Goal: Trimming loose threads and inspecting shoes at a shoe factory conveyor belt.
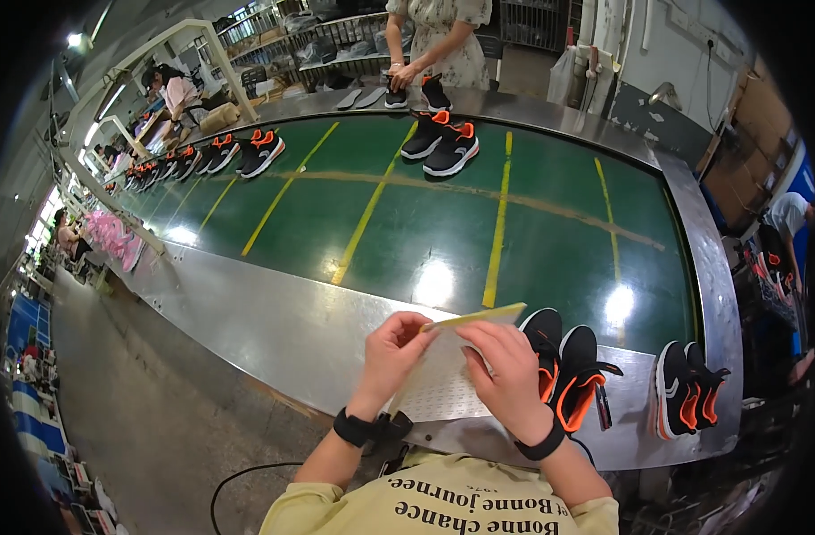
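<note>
In front of me, above the near metal edge, both my hands grip a pale sheet or thin pad (441,379) with a yellowish upper edge and rows of small marks. My left hand (391,357) pinches its upper left corner between thumb and fingers. With fingers bent over its top edge, my right hand (507,374) holds the other side. Just right of that hand stands a pair of black sneakers (579,352) with orange lining. A slim dark pen-like object (603,407) lies against them. Farther right sits another black-and-orange pair (684,388).
A green conveyor belt (399,232) with yellow cross lines runs leftward inside a metal frame (247,308). Black sneakers (443,147) stand on it, with several more (216,153) at left. Across it, a person (439,40) handles a shoe beside grey insoles (363,98).
</note>
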The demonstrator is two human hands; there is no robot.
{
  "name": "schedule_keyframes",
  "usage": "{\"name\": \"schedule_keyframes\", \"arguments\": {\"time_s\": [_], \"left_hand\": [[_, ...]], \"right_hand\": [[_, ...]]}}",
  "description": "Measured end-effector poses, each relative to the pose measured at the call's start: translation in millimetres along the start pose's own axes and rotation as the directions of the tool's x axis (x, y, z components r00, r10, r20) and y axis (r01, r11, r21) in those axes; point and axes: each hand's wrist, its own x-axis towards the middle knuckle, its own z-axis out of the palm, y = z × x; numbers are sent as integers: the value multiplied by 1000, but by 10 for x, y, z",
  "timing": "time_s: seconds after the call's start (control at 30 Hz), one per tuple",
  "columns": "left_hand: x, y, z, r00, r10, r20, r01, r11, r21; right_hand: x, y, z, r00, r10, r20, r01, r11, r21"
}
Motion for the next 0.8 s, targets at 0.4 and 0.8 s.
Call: {"name": "schedule_keyframes", "arguments": {"time_s": [0.4, 0.8], "left_hand": [[-150, 202, 391, 994, -32, 100, 49, 983, -175], [-188, 141, 463, 1000, -29, 2, 28, 977, -212]], "right_hand": [[12, 217, 1, 982, -117, -149, 110, 992, -54], [-74, 249, 111, 972, -98, -213, 91, 995, -40]]}}
